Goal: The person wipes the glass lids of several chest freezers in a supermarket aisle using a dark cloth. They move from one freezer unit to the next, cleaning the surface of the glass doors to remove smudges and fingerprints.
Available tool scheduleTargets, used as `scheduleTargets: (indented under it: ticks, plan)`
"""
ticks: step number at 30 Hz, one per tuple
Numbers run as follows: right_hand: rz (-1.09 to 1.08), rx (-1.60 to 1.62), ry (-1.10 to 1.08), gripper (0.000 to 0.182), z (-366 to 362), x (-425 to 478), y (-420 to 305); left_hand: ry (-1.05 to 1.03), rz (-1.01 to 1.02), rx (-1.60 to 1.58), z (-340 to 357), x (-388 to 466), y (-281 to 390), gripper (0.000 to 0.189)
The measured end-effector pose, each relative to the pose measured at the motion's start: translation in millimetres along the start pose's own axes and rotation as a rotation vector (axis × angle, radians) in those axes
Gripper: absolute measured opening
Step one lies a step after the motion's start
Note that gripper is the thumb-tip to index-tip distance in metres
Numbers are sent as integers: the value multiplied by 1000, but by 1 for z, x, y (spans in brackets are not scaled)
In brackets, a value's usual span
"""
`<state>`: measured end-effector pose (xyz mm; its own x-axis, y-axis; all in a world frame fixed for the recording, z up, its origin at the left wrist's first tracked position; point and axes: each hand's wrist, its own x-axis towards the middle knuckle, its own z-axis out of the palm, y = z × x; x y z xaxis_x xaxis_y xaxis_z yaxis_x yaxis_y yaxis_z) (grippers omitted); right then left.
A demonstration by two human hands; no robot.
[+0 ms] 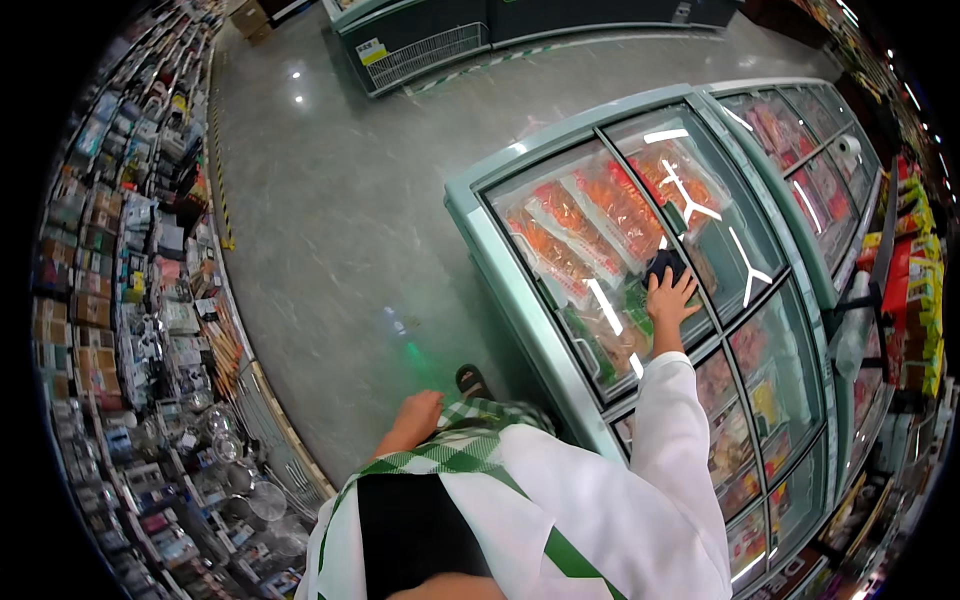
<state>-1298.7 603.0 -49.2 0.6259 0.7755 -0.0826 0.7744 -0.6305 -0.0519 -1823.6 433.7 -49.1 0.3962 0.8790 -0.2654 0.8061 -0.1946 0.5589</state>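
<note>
My right hand (669, 296) lies with spread fingers over a dark folded cloth (664, 266), pressing it against the glass lid (600, 217) of a chest freezer. The cloth touches the glass beside the dark frame bar between two panes. Beneath the glass are bags of orange-red frozen food (559, 225) and a green package (639, 311). My left hand (421, 411) hangs low by my checked green-and-white apron (465, 450), apart from the freezer. Its fingers look curled, and its palm is hidden.
More freezers (795, 127) adjoin on the right, near a clear plastic bag (851, 330) and a rack of red and yellow packages (911, 300). Another freezer with a wire basket (427, 56) stands across the grey floor (322, 187). Shelves of packaged goods (135, 262) line the left.
</note>
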Motion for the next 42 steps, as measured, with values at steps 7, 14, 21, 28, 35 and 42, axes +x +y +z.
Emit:
scheduleTargets:
  ticks: [7, 14, 21, 28, 35, 42]
  plan:
    - [-142, -59, 185, 53, 33, -104, -4, -199, -198, -53, 6, 11, -71, 22]
    - [-205, 18, 174, 52, 31, -132, -23, -317, -89, -6, -30, 114, -74, 24]
    - [147, -10, 264, 55, 32, 33, -126, -342, 19, 72, -95, 187, -85, 24]
    - [-401, 284, 334, 41, 29, 59, -291, -186, 134, 36, -131, 277, -57, 18]
    - [-822, 471, 117, 30, 19, -2, -300, -57, 324, -112, -160, 342, -7, 17]
    - [-238, 265, 394, 27, 22, 4, -149, 159, 536, -70, -172, 423, 18, 19]
